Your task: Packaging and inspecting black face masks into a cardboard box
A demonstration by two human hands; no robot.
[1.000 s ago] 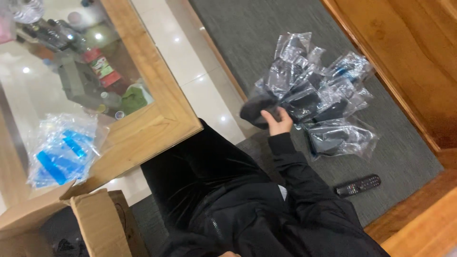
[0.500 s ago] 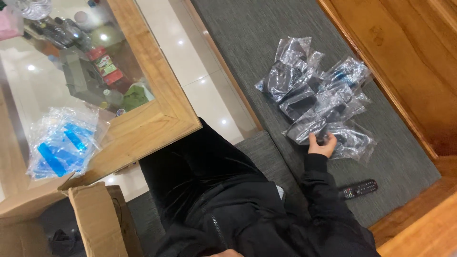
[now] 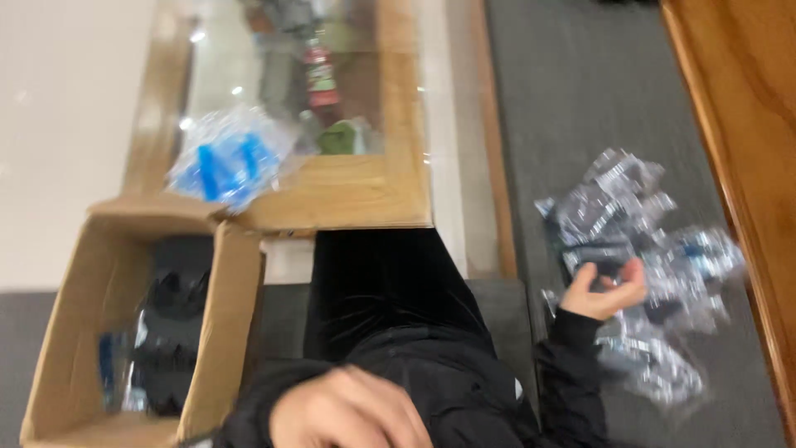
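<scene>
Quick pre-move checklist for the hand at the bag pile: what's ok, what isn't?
1. Right hand at the pile of clear bags: ok, it touches the pile.
2. Grip on a bag: cannot tell, the picture is blurred.
3. Cardboard box open: ok, flaps up, dark items inside.
4. Left hand free: cannot tell, close to the camera and blurred.
5. Blue packets on the glass table: ok, apart from both hands.
</scene>
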